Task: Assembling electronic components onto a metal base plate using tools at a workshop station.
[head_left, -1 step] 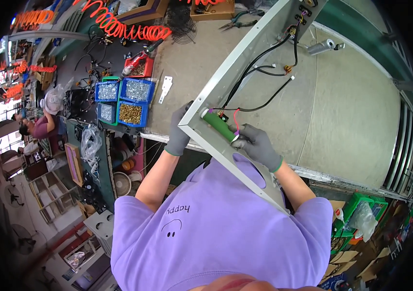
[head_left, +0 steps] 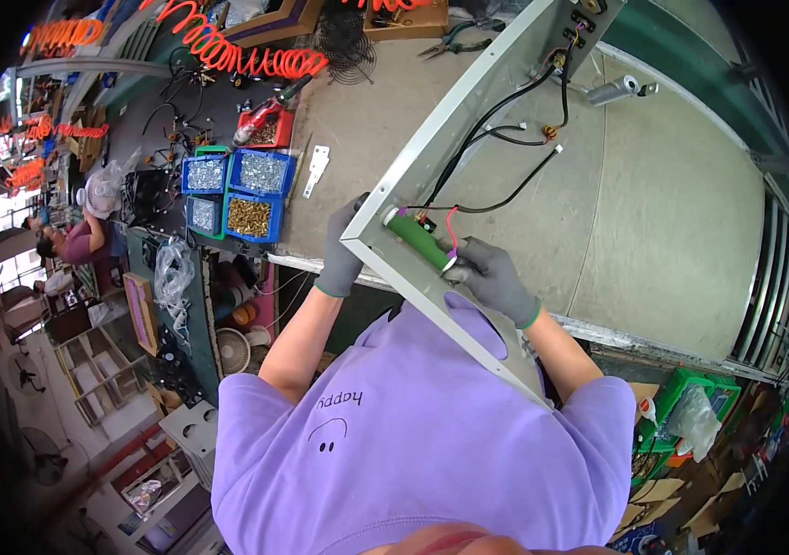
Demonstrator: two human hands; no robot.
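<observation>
A light grey metal frame (head_left: 447, 125) is held tilted, one corner toward my body and its lower side against my shirt. My left hand (head_left: 343, 248), in a grey glove, is closed round the frame's left corner, with most fingers behind the metal. Inside that corner lies a green tube (head_left: 420, 240) with pale ends, which looks like a power resistor. My gloved right hand (head_left: 496, 280) is closed at its lower right end; the fingertips are partly hidden. A red wire (head_left: 452, 225) rises from the tube. Black cables (head_left: 494, 120) run along the frame's inside.
Blue bins (head_left: 263, 173) of screws and a red bin (head_left: 274, 129) stand left on the workbench (head_left: 681, 231). Near them lie a white metal bracket (head_left: 316, 172) and a red-handled driver (head_left: 255, 122). Pliers (head_left: 457, 43) lie at the back. A metal cylinder (head_left: 614, 90) sits beyond the frame.
</observation>
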